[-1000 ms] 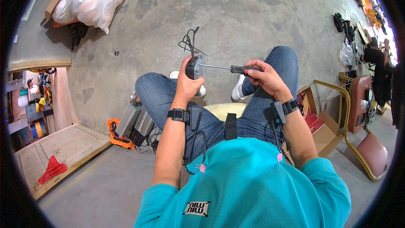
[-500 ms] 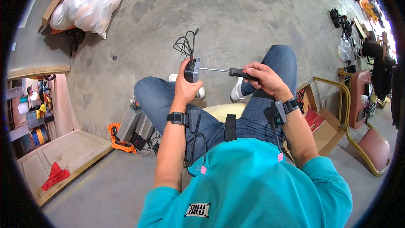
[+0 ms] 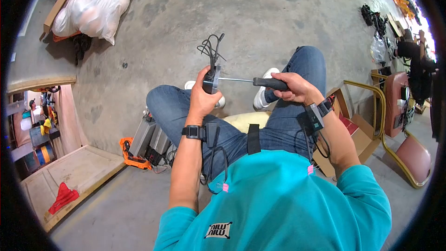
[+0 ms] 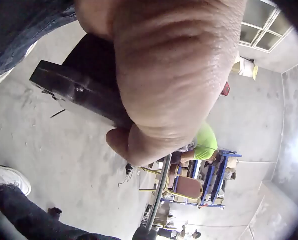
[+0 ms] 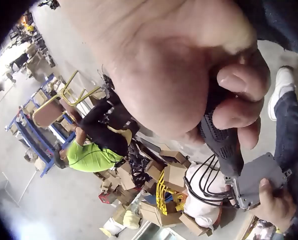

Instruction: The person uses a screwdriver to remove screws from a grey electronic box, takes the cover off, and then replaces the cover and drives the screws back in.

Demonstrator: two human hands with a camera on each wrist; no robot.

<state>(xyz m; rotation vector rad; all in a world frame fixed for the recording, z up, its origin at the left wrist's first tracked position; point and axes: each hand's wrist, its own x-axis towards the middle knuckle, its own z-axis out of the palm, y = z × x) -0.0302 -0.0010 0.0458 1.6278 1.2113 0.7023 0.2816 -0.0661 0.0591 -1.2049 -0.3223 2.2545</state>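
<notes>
In the head view my left hand (image 3: 201, 101) holds a small flat dark grey box (image 3: 209, 83) upright, with thumb and fingers on either side of it. A looped black cable (image 3: 212, 50) rises from the box's top. My right hand (image 3: 299, 89) grips the black handle of a screwdriver (image 3: 271, 83), its metal shaft level and its tip at the box's right face. Seen from the right wrist, fingers curl round the handle, and the box (image 5: 263, 175) shows a broad grey face with small tabs on its edges. In the left wrist view the palm covers part of the box (image 4: 79, 90).
Below the hands are the person's jeans (image 3: 169, 107) and white shoes. Grey metal units and an orange part (image 3: 132, 153) lie left on the concrete floor. An open carton (image 3: 362, 144) and a gold-framed chair (image 3: 411, 162) stand right. White bags (image 3: 95, 11) lie far left.
My right hand has turned and shifted slightly back along the screwdriver handle, so more of the handle shows. The left hand still holds the box, nearly in place; the screwdriver tip stays at it.
</notes>
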